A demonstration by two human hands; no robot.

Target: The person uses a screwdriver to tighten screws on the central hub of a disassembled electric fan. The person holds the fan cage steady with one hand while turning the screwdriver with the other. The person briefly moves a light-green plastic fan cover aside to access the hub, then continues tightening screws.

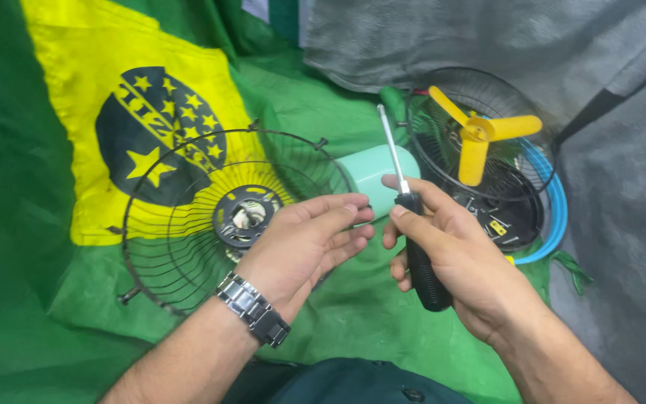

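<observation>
Around our hands lay a green cloth (353, 314) bearing a yellow panel (76, 90) with a dark starred emblem (155, 131), and grey fabric (502, 37) covered the upper right. On the yellow and green sat a detached wire fan guard (181, 224), round, black, with a metal hub at its middle; our left hand (304, 243) covered its right edge. Behind our fingers a pale mint cylinder (371, 176) lay partly hidden. Further right stood the rest of the fan: a rear wire guard (521, 90) with a yellow three-blade propeller (480, 135) in front of it, and a blue ring (555, 217) curving round its lower right side.

We held a screwdriver (416, 239) in our right hand (454, 262). It had a black ribbed handle and a thin bright steel shaft that pointed up and slightly left, its tip reaching just beside the rear guard. It stood between our two hands, above the green cloth. Our right fingers were curled about the handle, thumb pressed near the collar. Our left hand was open, palm turned toward the tool, fingers loosely together and empty, their tips near the handle's top. A metal wristwatch (252, 307) circled our left wrist.
</observation>
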